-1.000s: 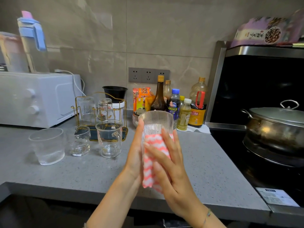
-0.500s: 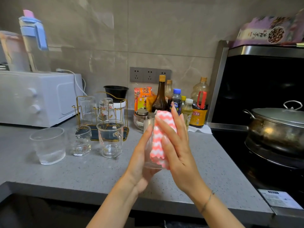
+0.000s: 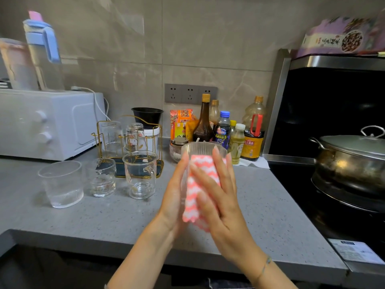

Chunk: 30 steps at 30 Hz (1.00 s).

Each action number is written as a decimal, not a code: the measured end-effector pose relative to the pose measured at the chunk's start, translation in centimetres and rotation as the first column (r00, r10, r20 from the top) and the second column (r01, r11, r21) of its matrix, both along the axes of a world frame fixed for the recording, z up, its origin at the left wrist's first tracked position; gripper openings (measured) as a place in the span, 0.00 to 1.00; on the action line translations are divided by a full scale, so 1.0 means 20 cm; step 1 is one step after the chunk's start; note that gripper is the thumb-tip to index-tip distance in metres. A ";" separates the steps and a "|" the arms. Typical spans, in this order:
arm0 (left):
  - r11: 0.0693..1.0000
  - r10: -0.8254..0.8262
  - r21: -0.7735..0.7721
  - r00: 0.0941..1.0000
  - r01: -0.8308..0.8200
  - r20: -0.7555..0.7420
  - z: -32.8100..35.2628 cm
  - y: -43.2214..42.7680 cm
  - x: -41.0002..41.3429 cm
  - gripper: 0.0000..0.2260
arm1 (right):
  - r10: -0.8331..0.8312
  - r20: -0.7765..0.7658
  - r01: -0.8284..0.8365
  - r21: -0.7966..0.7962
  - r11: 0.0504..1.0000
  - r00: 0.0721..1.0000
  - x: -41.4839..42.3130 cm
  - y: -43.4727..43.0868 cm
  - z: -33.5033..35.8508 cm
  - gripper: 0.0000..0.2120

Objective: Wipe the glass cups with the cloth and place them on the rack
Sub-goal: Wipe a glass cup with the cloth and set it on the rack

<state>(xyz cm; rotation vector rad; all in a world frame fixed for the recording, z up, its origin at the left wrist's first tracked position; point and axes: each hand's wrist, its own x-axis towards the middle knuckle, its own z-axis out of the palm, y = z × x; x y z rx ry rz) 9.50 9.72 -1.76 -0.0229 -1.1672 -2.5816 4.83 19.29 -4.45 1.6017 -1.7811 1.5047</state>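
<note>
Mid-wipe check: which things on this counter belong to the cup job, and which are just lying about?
Job: ribbed glass cup in the left hand; pink-and-white cloth under the right hand; gold rack; plain cup, small cup, handled cup waiting on the counter.
Lying about: white oven, sauce bottles, lidded pot, blue-lidded jug, black bowl.

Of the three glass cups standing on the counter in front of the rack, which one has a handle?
The rightmost cup: a handle shows on its right side. The middle cup and left cup have none.
</note>
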 end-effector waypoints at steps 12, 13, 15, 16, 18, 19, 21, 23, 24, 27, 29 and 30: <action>0.991 0.083 -0.102 0.997 -0.083 -0.004 -0.03 0.03 0.02 0.22 | 0.004 0.087 -0.001 -0.040 0.999 0.996 -0.07 0.00 0.08 0.24; 0.993 0.079 -0.089 0.997 -0.079 0.001 -0.03 0.02 0.02 0.22 | 0.015 0.077 -0.012 -0.039 0.999 0.997 -0.05 0.00 0.06 0.23; 0.999 0.048 -0.022 0.999 -0.048 0.006 -0.02 0.00 0.01 0.26 | 0.042 0.039 -0.041 -0.015 0.999 0.998 0.00 0.01 0.01 0.22; 1.000 0.024 0.008 1.000 -0.024 -0.004 -0.02 -0.01 0.00 0.28 | 0.057 0.026 -0.057 0.002 0.998 0.998 0.03 0.02 -0.02 0.22; 1.000 -0.010 0.028 1.000 0.011 -0.016 -0.01 -0.02 0.00 0.31 | 0.065 0.025 -0.066 0.037 0.997 0.998 0.07 0.03 -0.06 0.21; 0.999 -0.029 0.032 0.999 0.029 -0.014 -0.01 -0.02 0.00 0.32 | 0.059 0.029 -0.060 0.048 0.997 0.998 0.08 0.03 -0.06 0.21; 0.998 -0.051 0.041 0.998 0.052 -0.022 0.00 -0.01 0.01 0.33 | 0.043 0.037 -0.045 0.049 0.998 0.998 0.08 0.04 -0.04 0.20; 0.999 -0.026 0.037 0.999 0.027 -0.028 -0.01 -0.01 0.01 0.31 | 0.035 0.025 -0.036 0.038 0.999 0.999 0.07 0.04 -0.02 0.21; 0.999 -0.012 0.029 1.000 0.013 -0.029 -0.01 0.00 0.01 0.29 | 0.029 0.015 -0.030 0.032 0.999 0.999 0.06 0.03 -0.01 0.21; 1.000 0.008 -0.016 1.000 -0.009 -0.018 -0.01 0.00 0.02 0.25 | -0.001 0.019 0.001 0.004 1.000 1.000 0.03 0.02 0.05 0.22; 0.999 0.018 -0.044 1.000 -0.018 0.015 -0.03 0.01 0.02 0.24 | -0.027 0.062 0.028 -0.022 0.999 0.998 -0.01 0.02 0.11 0.23; 0.999 0.016 -0.050 0.999 -0.015 0.030 -0.04 0.02 0.02 0.24 | -0.036 0.081 0.039 -0.035 0.999 0.996 -0.03 0.02 0.14 0.24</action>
